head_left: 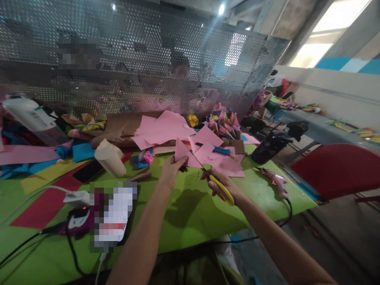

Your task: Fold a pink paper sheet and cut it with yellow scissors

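Note:
My left hand (172, 170) pinches a pink piece of paper (181, 152) above the green table (190, 229). In my right hand (224, 186) are scissors (223, 189) with yellow handles, my fingers wrapped round them. Their blades point up and left and meet the right side of the pink piece; I cannot tell whether they have cut into it. Just behind lie loose pink paper scraps (227, 164) and a blue pen-like tool (221, 150). Larger pink sheets (166, 128) are piled farther back, over brown paper.
A pink glue gun (276, 182) and a dark bottle (271, 146) stand at the right. Small pink paper cones (224, 122) cluster at the back. Leftward are a phone (114, 217), a power strip with cables (78, 221), and a cream-coloured roll (110, 158). A perforated metal screen (133, 87) rises behind.

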{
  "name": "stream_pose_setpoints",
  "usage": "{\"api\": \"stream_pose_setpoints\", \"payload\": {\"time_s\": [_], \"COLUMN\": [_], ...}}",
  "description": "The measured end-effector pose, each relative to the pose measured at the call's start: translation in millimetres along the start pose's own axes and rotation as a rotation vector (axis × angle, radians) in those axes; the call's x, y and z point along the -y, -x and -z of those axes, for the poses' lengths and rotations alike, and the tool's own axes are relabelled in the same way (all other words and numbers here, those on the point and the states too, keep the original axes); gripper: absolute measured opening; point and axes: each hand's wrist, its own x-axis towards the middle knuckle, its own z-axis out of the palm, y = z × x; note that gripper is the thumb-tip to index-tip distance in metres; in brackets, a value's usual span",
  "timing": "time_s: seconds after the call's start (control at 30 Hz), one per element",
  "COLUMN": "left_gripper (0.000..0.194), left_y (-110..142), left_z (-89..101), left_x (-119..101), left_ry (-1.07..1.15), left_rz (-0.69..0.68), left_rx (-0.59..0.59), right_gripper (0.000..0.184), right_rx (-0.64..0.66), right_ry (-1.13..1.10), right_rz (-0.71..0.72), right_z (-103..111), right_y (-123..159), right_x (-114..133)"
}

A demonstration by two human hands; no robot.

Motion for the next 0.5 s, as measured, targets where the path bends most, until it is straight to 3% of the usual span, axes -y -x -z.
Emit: {"api": "stream_pose_setpoints", "payload": {"time_s": [0.5], "left_gripper": [0.033], "left_y": [1.2], "left_z": [-2.9], "left_x": [4.9], "left_ry": [0.099], "left_rz": [0.096], "left_rx": [0.015], "right_gripper": [0.047], "right_rx": [-0.093], "right_ry": [0.026], "right_rz": [-0.001], "right_z": [-9.4], "right_y": [-9.5], "right_x": [-8.2]}}
